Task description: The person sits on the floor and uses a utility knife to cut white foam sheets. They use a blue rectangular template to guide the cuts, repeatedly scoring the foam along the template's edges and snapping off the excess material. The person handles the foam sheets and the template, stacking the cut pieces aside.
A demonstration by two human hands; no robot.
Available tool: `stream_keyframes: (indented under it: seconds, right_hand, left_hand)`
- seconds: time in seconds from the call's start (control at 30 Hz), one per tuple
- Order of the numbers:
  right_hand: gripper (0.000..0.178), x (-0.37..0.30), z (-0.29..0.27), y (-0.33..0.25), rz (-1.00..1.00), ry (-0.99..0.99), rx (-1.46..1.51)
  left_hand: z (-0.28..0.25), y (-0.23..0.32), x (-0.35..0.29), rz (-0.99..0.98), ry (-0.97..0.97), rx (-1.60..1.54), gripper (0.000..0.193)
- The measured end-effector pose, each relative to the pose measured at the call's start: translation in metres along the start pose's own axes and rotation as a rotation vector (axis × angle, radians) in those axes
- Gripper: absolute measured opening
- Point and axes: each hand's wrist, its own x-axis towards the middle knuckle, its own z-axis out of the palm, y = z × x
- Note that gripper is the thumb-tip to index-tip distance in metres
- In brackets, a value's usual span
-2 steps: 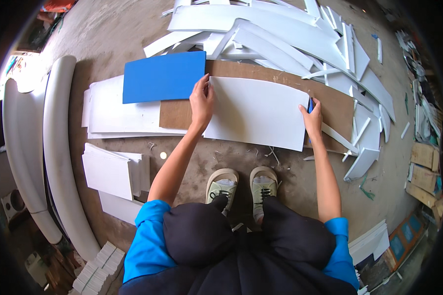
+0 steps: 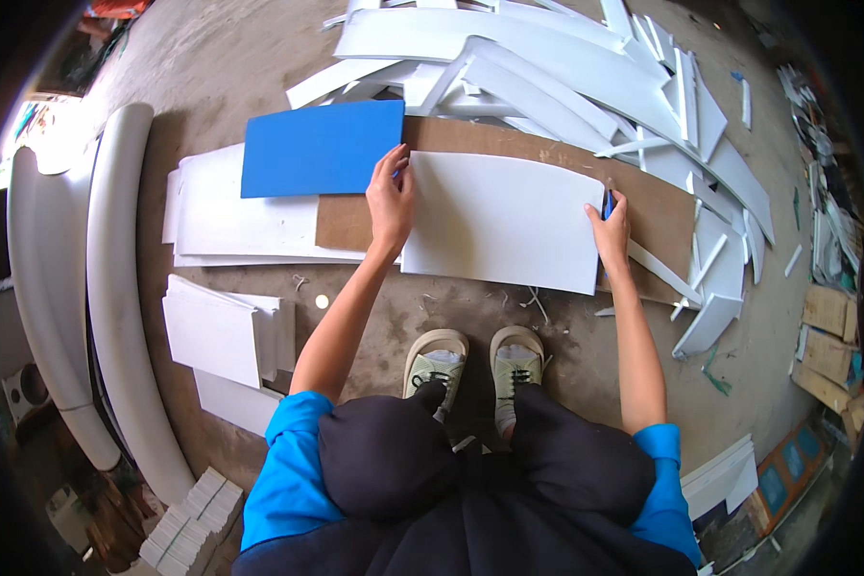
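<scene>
The pile of white offcuts (image 2: 509,50) was the largest item noted, spread over the floor beyond the work and along its right side. Two long white rolls (image 2: 123,288) lay at the far left. A brown board (image 2: 660,206) lay in the middle, its left end overlapping a stack of wide white sheets (image 2: 245,216). The white panel (image 2: 504,223) was found over the brown board, in front of the feet and between both hands, its near edge extending past the board. A blue panel (image 2: 319,149) lay to its left, across the wide sheets and the board's left end. A stack of smaller white pieces (image 2: 211,331) stood nearer the person, at left. The left hand (image 2: 391,204) gripped the white panel at its left edge, beside the blue panel's near right corner; thumb placement could not be fully determined. The right hand (image 2: 612,230) was closed around a small blue tool (image 2: 610,204), its thumb touching the white panel's right edge. The tool's type could not be established.
</scene>
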Motion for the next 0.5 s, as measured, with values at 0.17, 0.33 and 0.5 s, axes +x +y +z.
stream_keyframes:
  seconds: [0.17, 0.33, 0.5]
  right_hand:
    - [0.058, 0.014, 0.011, -0.017, -0.135, 0.125, -0.016]
    - [0.059, 0.013, 0.014, -0.047, -0.258, 0.139, 0.032]
    - [0.062, -0.023, 0.039, -0.080, -0.274, -0.120, 0.104]
  left_hand:
    - [-0.059, -0.035, 0.008, -0.138, 0.369, 0.441, 0.042]
    - [-0.130, -0.094, 0.057, -0.371, 0.698, 0.716, 0.086]
    - [-0.186, -0.131, 0.078, -0.501, 0.660, 0.583, 0.088]
